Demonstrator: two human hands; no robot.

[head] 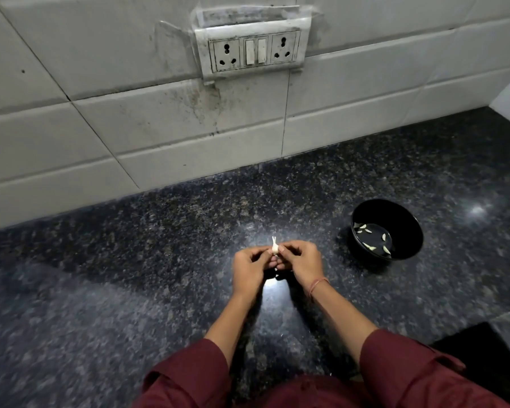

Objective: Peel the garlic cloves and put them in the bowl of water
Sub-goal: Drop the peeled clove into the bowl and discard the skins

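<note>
- Head view: several pale peeled cloves [384, 237] already float in the round black bowl of water [407, 213], so the task looks well under way; one piece is in hand, unpeeled.
- Left hand [249, 267] and right hand [302, 262] both pinch the small white papery garlic piece [275, 248] between curled fingertips, above the counter.
- The speckled dark polished granite counter [159, 245] is glossy; the bowl stands well apart, to the right.

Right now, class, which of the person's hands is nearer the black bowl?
Right. The right hand pinches the garlic clove to the left of the bowl, apart from it; the left hand holds the clove's other side, farther from the bowl.
</note>
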